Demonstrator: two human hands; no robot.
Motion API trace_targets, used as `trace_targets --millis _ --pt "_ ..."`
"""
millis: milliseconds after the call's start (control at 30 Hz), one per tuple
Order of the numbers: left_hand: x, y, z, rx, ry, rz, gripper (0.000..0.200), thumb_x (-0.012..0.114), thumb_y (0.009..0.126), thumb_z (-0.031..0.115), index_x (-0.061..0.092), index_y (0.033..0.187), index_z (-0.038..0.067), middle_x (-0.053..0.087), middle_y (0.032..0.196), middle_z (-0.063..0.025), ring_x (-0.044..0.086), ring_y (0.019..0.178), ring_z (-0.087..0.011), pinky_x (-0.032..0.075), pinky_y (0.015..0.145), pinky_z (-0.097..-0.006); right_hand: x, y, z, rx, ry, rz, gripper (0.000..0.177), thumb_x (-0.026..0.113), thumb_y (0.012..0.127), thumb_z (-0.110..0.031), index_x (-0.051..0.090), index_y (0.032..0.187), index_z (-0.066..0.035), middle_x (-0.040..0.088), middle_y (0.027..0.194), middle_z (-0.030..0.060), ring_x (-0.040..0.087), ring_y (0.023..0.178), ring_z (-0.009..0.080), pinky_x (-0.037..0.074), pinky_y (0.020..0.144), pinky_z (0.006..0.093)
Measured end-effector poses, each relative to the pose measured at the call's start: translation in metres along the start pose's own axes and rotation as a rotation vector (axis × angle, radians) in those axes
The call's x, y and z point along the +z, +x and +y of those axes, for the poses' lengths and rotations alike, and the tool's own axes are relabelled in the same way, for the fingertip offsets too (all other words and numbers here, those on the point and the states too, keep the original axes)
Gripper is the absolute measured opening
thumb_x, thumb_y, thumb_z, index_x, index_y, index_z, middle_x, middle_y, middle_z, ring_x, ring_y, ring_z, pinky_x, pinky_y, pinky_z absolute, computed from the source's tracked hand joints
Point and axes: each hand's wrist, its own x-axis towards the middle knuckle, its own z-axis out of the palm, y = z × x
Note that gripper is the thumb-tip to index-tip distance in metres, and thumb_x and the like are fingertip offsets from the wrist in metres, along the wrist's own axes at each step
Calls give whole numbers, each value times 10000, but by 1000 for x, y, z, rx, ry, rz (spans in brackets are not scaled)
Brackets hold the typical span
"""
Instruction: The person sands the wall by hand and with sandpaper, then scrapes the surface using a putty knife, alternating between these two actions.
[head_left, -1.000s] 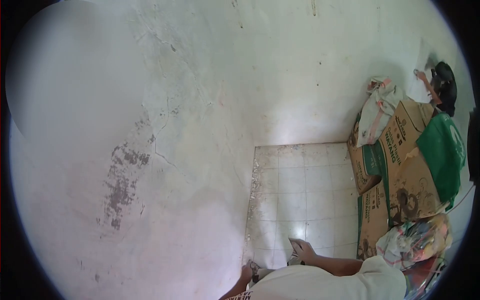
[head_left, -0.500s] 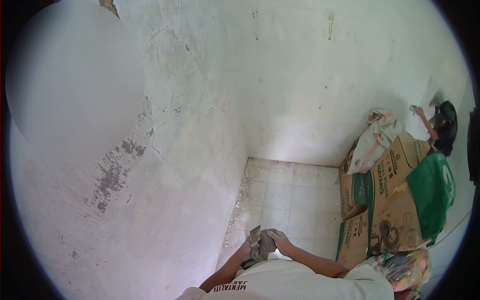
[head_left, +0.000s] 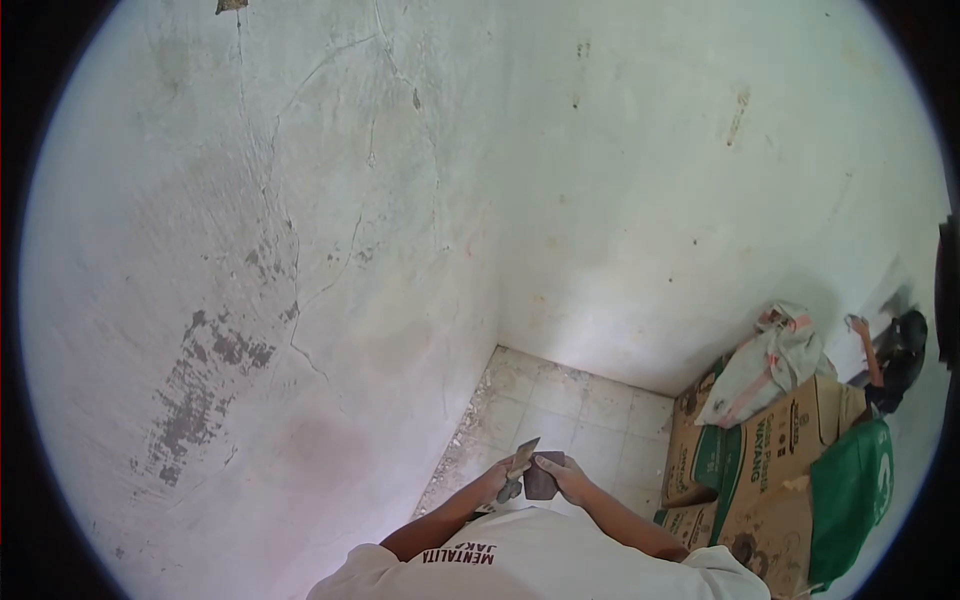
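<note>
Both of my hands are in front of my white shirt, low in the middle. My left hand (head_left: 492,483) is closed around a putty knife (head_left: 524,453), whose flat blade points up and right. A small dark grey lump (head_left: 509,491) shows under the same hand; what it is I cannot make out. My right hand (head_left: 570,480) pinches the upper right edge of a dark brown-grey rectangular piece (head_left: 542,478), which looks like sandpaper. The piece is beside the putty knife, close to the left hand's fingers.
To the left rises a whitewashed wall (head_left: 390,300) with cracks and a grey peeled patch (head_left: 190,425). Crumbs lie along the tiled floor's edge (head_left: 460,440). On the right are cardboard boxes (head_left: 765,470), a white sack (head_left: 765,370), a green bag (head_left: 850,490) and another person (head_left: 900,350).
The view has turned left and up, so boxes and walls sit lower in it. My hands have come slightly apart, and the rectangular piece now faces up more flatly.
</note>
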Motion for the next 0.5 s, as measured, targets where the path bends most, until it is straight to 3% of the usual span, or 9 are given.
trace_targets --millis 67,267,467,500 --pt "-18 26 14 34 22 -18 266 577 958 280 557 1172 122 537 722 3 499 468 -113 409 407 -270 -7 27 -14 -40 -112 64 358 641 927 -314 628 1128 -19 675 1004 61 637 872 139 518 768 298" --pt "-40 54 48 130 39 32 251 574 962 278 560 1138 99 544 729 -7 507 491 -109 412 421 -255 -9 82 -33 -36 -72 100 382 639 928 -310 627 1146 3 676 1026 70 640 864 149 516 760 286" --pt "-57 81 59 248 -33 233 250 539 973 298 558 1095 81 567 724 -27 523 508 -131 427 439 -277 -77 170 -50 64 -217 3 269 660 916 -295 591 819 -54 586 692 20 587 629 112 509 619 285" --pt "-56 85 63 271 -68 300 245 523 975 297 557 1072 75 574 721 -39 528 511 -138 429 440 -283 -70 173 -74 21 -256 59 335 662 915 -288 499 712 -78 469 583 -7 514 530 88 463 524 286"
